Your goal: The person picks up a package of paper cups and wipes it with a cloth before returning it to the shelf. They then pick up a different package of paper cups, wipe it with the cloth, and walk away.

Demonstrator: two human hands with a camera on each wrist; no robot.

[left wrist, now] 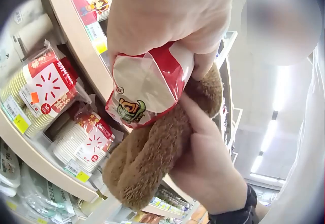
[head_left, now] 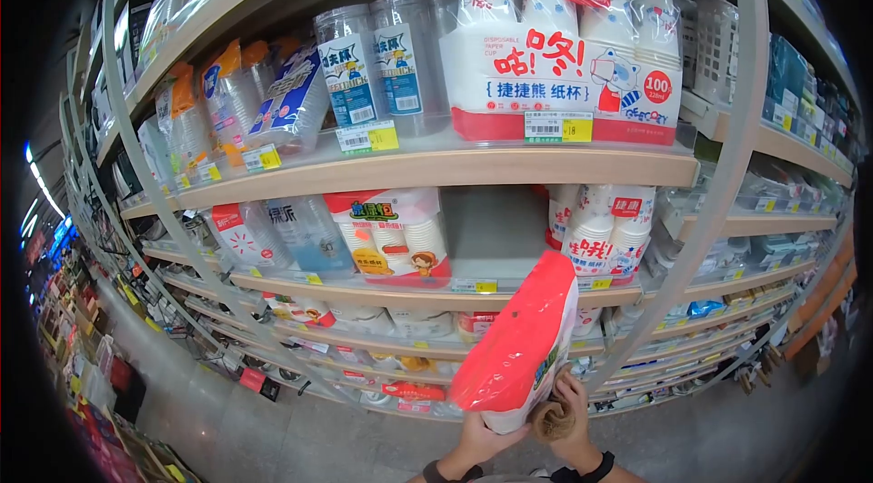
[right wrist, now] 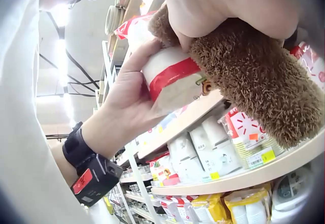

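Note:
My left hand [head_left: 491, 439] grips the lower end of a red-and-white plastic pack of paper cups [head_left: 520, 337], which tilts up and to the right in front of the shelves. In the right wrist view, the left thumb and fingers curl round the pack's white end. My right hand [head_left: 571, 419] holds a fluffy brown cloth [right wrist: 259, 76] against the pack's side. The bunched cloth [left wrist: 152, 155] overlaps the pack's printed end in the left wrist view, and the right fingers there are partly hidden behind it.
A large paper-cup pack [head_left: 564, 74] stands on the upper shelf [head_left: 409, 172], beside clear plastic cups [head_left: 350, 65]. Below are another red-and-white cup pack [head_left: 391, 237] and a further cup pack [head_left: 605, 237]. A metal upright [head_left: 705, 201] stands right of the held pack. Grey floor [head_left: 318, 437] lies beneath.

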